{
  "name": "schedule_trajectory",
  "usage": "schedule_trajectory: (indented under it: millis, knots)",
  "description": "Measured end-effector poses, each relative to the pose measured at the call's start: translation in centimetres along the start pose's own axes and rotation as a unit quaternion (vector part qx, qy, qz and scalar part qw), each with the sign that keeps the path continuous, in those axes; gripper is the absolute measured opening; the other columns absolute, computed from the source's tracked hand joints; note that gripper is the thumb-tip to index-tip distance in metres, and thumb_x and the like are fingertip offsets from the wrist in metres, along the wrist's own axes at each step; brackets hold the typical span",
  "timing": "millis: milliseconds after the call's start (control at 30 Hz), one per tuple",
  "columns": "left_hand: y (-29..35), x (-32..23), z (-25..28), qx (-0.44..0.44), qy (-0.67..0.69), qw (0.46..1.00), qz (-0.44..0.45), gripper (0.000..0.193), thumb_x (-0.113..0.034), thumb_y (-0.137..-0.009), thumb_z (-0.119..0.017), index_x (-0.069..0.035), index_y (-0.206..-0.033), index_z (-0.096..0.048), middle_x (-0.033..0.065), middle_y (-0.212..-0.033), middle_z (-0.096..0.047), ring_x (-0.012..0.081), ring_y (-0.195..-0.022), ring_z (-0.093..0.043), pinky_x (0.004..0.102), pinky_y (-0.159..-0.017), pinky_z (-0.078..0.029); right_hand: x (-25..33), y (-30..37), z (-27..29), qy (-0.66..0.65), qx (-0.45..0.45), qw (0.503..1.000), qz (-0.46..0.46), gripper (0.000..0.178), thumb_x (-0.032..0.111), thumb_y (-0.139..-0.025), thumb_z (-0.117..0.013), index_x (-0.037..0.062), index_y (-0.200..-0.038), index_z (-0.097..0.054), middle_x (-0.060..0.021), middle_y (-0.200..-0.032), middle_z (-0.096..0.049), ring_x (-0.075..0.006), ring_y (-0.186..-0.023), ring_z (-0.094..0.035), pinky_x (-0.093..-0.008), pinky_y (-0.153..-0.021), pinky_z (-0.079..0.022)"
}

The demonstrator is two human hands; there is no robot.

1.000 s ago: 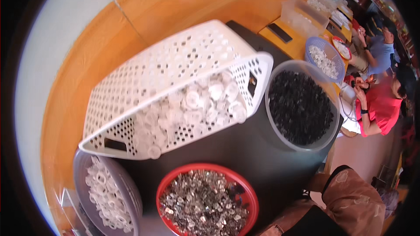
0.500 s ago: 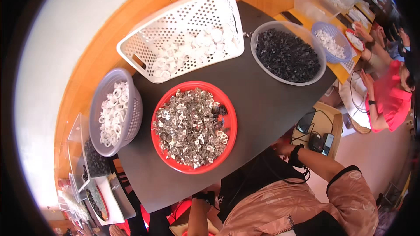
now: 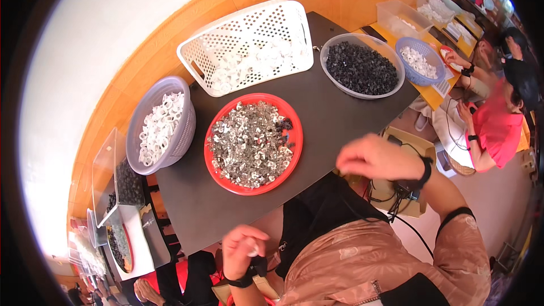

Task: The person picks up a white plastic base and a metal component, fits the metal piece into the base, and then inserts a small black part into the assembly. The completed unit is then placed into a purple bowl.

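Head view: on your side of the red basin point(image 3: 246, 190), where silvery parts point(image 3: 249, 147) remain heaped, your left hand point(image 3: 241, 248) pinches a white piece point(image 3: 253, 251); basin-right, your right hand point(image 3: 374, 158) has indeterminable finger closure.

Dark table point(image 3: 340, 122): perforated baskets point(image 3: 266, 27) 2 | red tray point(image 3: 252, 191) 1 | translucent tub point(image 3: 387, 47) 1

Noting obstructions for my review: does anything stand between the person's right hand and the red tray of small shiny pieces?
Nothing visible does: between the right hand and the red tray, only a stretch of dark tabletop shows.
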State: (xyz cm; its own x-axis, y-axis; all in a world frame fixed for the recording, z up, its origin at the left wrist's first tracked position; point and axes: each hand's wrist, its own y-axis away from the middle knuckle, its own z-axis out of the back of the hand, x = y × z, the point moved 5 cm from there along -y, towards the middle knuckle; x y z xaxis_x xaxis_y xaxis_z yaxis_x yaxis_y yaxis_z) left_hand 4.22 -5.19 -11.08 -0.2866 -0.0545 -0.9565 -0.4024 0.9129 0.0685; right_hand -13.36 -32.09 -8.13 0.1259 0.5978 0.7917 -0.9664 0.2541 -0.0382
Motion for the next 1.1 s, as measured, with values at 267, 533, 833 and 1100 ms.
schedule_trajectory:
  millis: [267, 533, 833, 1100]
  knots:
    - [-12.3, -7.2, -0.9, 0.003, 0.200, 0.971, -0.129, 0.032, -0.031, -0.097, -0.038, -0.001, -0.098, -0.051, 0.0013, -0.062, -0.042, 0.0098, -0.053, -0.037, 0.0219, -0.050, -0.030, -1.3, -13.4, 1.5, 0.208, -0.059, 0.976, 0.020, 0.007, 0.012, -0.082, -0.060, 0.0068, -0.083, -0.065, -0.0126, -0.081, -0.060, -0.0334, -0.080, -0.060, -0.0432, -0.070, -0.047]
    - [-18.0, -8.2, -1.6, 0.098, 0.258, 0.954, -0.116, 0.036, -0.020, -0.095, -0.043, 0.002, -0.124, -0.042, 0.0055, -0.087, -0.044, 0.0113, -0.067, -0.040, 0.0230, -0.060, -0.034, -2.7, -16.3, 0.9, 0.170, 0.011, 0.985, -0.040, 0.008, 0.011, -0.080, -0.060, 0.0076, -0.079, -0.068, -0.0147, -0.083, -0.058, -0.0355, -0.082, -0.060, -0.0443, -0.071, -0.047]
    - [-22.1, -9.5, -3.0, 0.121, 0.203, 0.963, -0.127, 0.055, -0.019, -0.096, -0.049, 0.007, -0.142, -0.031, 0.0106, -0.106, -0.056, 0.0108, -0.075, -0.049, 0.0227, -0.065, -0.041, -1.6, -16.5, 0.3, 0.216, 0.002, 0.976, 0.003, 0.005, 0.009, -0.078, -0.065, 0.0060, -0.080, -0.067, -0.0123, -0.085, -0.053, -0.0323, -0.083, -0.058, -0.0418, -0.070, -0.046]
    - [-23.6, -8.7, -2.1, 0.113, 0.345, 0.931, -0.035, 0.054, -0.019, -0.096, -0.041, 0.009, -0.140, -0.031, 0.0137, -0.109, -0.054, 0.0166, -0.083, -0.050, 0.0272, -0.077, -0.044, -1.9, -15.9, -1.0, 0.252, 0.016, 0.967, 0.039, 0.005, 0.010, -0.078, -0.064, 0.0054, -0.076, -0.065, -0.0123, -0.084, -0.053, -0.0323, -0.081, -0.057, -0.0428, -0.069, -0.046]
